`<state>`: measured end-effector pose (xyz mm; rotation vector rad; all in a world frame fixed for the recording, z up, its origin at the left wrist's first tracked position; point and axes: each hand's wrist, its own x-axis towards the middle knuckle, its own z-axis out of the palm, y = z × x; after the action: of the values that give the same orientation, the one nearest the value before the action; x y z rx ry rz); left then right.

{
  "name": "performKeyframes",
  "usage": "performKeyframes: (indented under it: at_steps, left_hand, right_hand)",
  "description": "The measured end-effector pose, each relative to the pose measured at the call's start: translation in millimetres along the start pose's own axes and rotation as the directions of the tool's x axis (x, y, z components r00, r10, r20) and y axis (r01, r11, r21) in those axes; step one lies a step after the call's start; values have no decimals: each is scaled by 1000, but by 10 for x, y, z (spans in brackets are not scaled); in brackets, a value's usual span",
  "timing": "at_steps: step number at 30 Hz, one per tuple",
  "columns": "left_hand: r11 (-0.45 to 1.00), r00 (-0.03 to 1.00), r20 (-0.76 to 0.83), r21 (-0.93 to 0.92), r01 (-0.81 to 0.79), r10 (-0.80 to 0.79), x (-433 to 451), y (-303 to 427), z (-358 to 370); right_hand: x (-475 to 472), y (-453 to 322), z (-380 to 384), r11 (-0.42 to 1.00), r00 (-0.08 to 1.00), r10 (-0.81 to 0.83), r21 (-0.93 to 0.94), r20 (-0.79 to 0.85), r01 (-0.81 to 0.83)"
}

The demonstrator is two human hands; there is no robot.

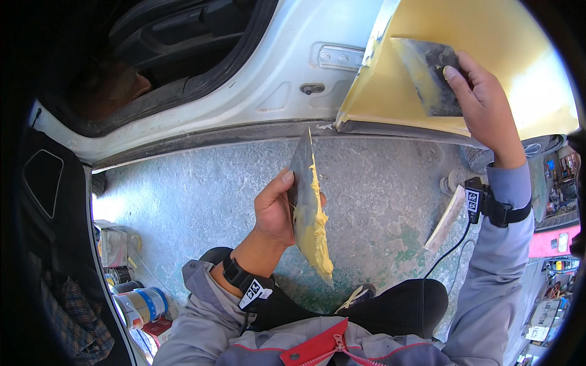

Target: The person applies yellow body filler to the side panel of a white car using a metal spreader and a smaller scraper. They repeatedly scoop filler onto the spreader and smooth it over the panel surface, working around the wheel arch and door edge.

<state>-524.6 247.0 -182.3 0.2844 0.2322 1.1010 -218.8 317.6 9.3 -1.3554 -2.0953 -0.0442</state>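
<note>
My left hand (274, 210) grips a thin grey plate (304, 201), tilted so its edge faces me. Thick yellow body filler (322, 228) is heaped along that edge. In my right hand (485, 96) is a flat, dark spreader (430, 78) smeared with yellow. It lies over the yellow-coated car body panel (517, 50), its thumb side up; whether its edge touches the panel cannot be told. Left of that panel is the white car door frame (192, 119), with a metal hinge or bracket (341, 57) and a small latch fitting (312, 88).
An open car door (50, 219) stands at the left. Near it on the floor are a paint can (142, 306) and a cardboard box (112, 247). A long sanding block (446, 219) leans near a round object at the right. A cable hangs from my right wrist device (474, 201).
</note>
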Motion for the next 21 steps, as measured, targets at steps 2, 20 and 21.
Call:
performKeyframes:
  at_steps: [2, 20, 21]
  left_hand:
    - [1000, 1000, 4, -2, -3, 3, 0, 6, -1]
    - [999, 1000, -14, 41, -8, 9, -2, 17, -41]
    - [999, 1000, -17, 48, -6, 7, 5, 15, -49]
  right_hand:
    - [63, 34, 5, 1000, 1000, -27, -13, -6, 27]
    - [-103, -176, 92, 959, 978, 123, 234, 171, -161]
    - [-225, -271, 97, 902, 958, 126, 373, 256, -218]
